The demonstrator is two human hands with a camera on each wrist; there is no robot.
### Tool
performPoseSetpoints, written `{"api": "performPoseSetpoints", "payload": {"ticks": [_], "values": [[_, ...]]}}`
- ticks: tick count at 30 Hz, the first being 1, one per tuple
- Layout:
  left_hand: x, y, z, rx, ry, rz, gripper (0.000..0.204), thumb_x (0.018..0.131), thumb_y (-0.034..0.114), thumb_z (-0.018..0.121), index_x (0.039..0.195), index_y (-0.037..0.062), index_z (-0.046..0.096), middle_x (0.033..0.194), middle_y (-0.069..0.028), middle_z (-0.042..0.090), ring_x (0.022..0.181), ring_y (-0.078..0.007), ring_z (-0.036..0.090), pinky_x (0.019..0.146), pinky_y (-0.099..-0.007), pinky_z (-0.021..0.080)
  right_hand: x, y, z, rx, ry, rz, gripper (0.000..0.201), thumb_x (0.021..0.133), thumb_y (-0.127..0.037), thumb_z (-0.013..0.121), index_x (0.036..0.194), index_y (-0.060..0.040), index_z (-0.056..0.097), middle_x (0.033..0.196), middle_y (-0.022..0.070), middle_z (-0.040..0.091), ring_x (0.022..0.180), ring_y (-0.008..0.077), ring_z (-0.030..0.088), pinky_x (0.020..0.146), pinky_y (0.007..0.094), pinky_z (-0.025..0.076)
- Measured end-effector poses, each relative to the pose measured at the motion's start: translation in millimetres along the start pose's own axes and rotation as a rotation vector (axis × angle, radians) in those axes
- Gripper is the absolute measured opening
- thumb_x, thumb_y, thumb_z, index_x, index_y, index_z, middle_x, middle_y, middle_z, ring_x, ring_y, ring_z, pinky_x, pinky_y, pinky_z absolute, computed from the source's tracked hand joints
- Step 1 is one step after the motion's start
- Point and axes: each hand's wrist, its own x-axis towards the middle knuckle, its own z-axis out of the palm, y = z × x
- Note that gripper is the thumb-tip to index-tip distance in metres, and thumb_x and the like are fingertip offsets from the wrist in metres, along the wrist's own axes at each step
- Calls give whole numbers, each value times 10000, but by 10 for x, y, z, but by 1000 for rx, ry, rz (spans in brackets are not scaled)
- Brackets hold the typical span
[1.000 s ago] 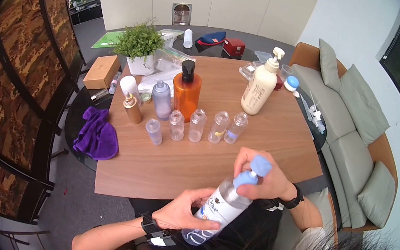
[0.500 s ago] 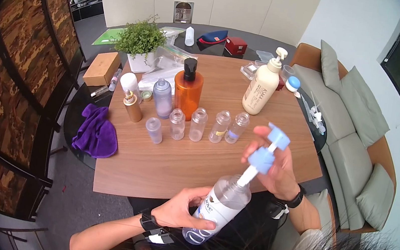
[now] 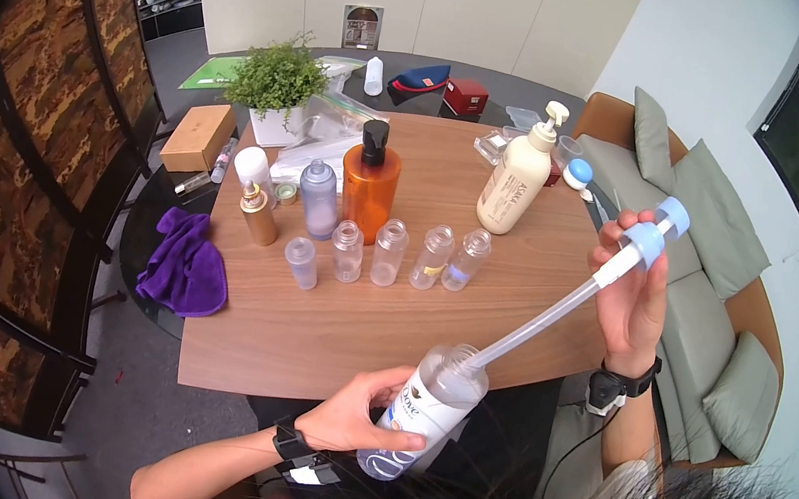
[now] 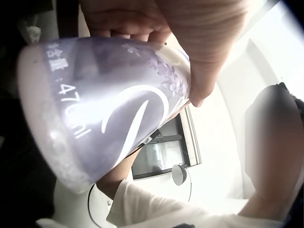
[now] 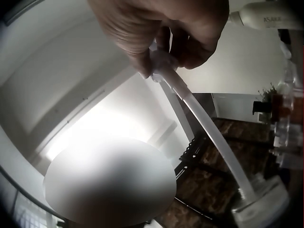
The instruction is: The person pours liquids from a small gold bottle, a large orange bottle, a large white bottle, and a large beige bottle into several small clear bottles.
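My left hand point(image 3: 353, 413) grips a clear Dove pump bottle point(image 3: 426, 410) around its label, tilted near the table's front edge. In the left wrist view the purple, flower-printed label point(image 4: 128, 90) faces the camera under the curled fingers. Up to the right, my right hand point(image 3: 635, 316) pinches the light blue pump head point(image 3: 644, 243) by its collar. From it a long whitish dip tube point(image 3: 541, 321) slants down to the bottle's open mouth, where its lower end still sits. The right wrist view shows the tube point(image 5: 211, 128) curving down to the bottle mouth point(image 5: 256, 202).
Several small clear bottles point(image 3: 389, 253) stand in a row on the wooden table point(image 3: 304, 358). Behind them are an orange pump bottle point(image 3: 368, 190), a bluish bottle point(image 3: 318, 203) and a cream pump bottle point(image 3: 514, 184). A purple cloth point(image 3: 183, 267) lies left, near a potted plant point(image 3: 280, 82).
The pump head has come up off the bottle's neck, and my right hand has lifted it up and right, drawing out most of the dip tube. My left hand keeps holding the bottle.
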Motion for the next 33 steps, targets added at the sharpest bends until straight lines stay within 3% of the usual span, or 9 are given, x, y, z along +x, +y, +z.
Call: {"api": "performPoseSetpoints", "payload": {"ticks": [7, 16, 22, 25, 28, 33], "values": [[2, -55, -13, 0, 13, 22, 769, 867, 39, 907, 1536, -20, 533, 1350, -70, 708, 1245, -137, 653, 1116, -348, 502, 8, -38, -100, -20, -61, 26, 606, 961, -413, 844, 1390, -97, 557, 1339, 75, 592, 1233, 210, 575, 1019, 374, 514], [13, -112, -58, -20, 57, 53, 792, 853, 30, 915, 1540, -10, 522, 1397, -72, 687, 1288, -144, 633, 1158, -362, 471, -79, -136, -227, -124, 16, 5, 649, 928, -427, 877, 1386, -98, 556, 1353, 68, 589, 1265, 213, 572, 1088, 365, 481], [20, -141, -73, -46, 48, 51, 828, 837, 37, 932, 1547, -7, 508, 1461, -83, 644, 1365, -164, 583, 1218, -382, 412, -147, -105, -352, -25, 0, 45, 621, 949, -361, 867, 1415, -91, 558, 1400, 69, 593, 1318, 228, 570, 1140, 367, 463], [20, -145, -64, -51, 55, 68, 833, 832, 41, 938, 1544, -6, 509, 1465, -84, 639, 1381, -172, 574, 1230, -386, 402, -195, -60, -422, 46, 37, 32, 628, 973, -330, 841, 1446, -69, 520, 1393, 82, 555, 1319, 240, 567, 1122, 379, 536], [6, -151, -64, -53, 74, 67, 830, 829, 35, 939, 1541, -1, 513, 1461, -83, 641, 1390, -176, 569, 1233, -391, 401, -234, -39, -560, 134, 59, -2, 535, 1013, -279, 797, 1443, -70, 558, 1435, 87, 591, 1337, 239, 572, 1172, 393, 468], [29, -162, -100, 10, 50, 48, 862, 794, -16, 950, 1540, 19, 519, 1461, -68, 643, 1396, -180, 571, 1221, -395, 419, -145, -402, -1109, 339, 272, -191, 430, 1056, -149, 725, 1434, -41, 553, 1450, 109, 604, 1334, 237, 573, 1194, 411, 473]]}}
